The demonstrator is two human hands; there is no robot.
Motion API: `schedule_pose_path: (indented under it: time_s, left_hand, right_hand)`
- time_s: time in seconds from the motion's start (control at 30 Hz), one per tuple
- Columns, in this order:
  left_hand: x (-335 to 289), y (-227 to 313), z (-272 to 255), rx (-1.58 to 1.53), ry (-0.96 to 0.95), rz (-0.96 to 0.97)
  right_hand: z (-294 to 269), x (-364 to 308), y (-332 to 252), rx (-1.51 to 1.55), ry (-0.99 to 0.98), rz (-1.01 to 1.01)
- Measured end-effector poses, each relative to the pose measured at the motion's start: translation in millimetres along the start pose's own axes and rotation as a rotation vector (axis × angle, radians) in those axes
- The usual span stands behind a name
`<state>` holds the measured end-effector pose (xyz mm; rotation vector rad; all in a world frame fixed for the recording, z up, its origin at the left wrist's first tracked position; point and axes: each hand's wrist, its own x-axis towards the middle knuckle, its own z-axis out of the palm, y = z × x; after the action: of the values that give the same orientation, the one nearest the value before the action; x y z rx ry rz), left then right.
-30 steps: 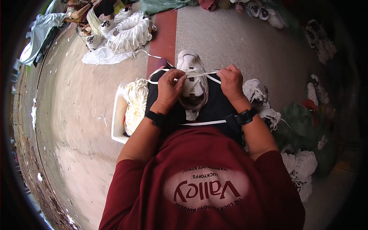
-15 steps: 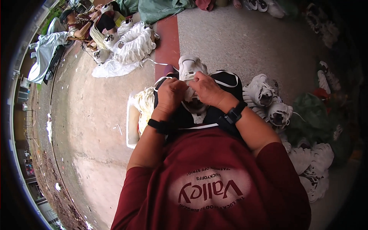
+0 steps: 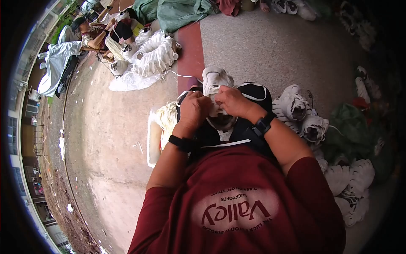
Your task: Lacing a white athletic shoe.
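Observation:
A white sneaker [image 3: 217, 77] rests between my knees, its toe pointing away from me and its dark opening [image 3: 223, 122] nearer my body. Both hands are closed over its lacing area. My left hand [image 3: 196, 109] has its fingers curled in at the left side of the tongue. From the right, my right hand [image 3: 234, 102] pinches close to the eyelets. A white shoelace seems to be between the fingers, though they cover most of it. Beside my left knee, a bundle of cream-white laces [image 3: 167, 120] lies in a white box [image 3: 150, 146].
White sneakers [image 3: 294, 103] are piled by my right knee, with more shoes [image 3: 351, 178] farther back beside a green sack [image 3: 347, 127]. At the far left, a seated person [image 3: 97, 36] is beside a ring of white shoes [image 3: 154, 55] on plastic sheeting [image 3: 131, 82].
The whole view has shifted slightly, so everything sits a little lower and to the right. My hands remain on the sneaker, with the right fingers a bit lower along its tongue.

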<state>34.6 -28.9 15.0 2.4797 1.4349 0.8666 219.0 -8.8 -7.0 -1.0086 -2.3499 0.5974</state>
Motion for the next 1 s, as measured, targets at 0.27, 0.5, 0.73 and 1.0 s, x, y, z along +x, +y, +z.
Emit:
schedule_pose_path:
  time_s: [0.27, 0.5, 0.73, 1.0]
  left_hand:
    - [8, 15, 5, 0.218, -0.136, -0.022]
    - [18, 18, 9, 0.344, -0.32, -0.02]
    - [13, -7, 11, -0.233, -0.219, -0.076]
    - [14, 7, 25, 0.074, -0.181, -0.148]
  right_hand:
    - [-2, 1, 19, 1.022, 0.249, 0.426]
    - [0, -8, 21, 1.248, 0.276, 0.584]
    - [5, -12, 25, 1.395, 0.364, 0.554]
    - [6, -12, 25, 1.409, 0.37, 0.518]
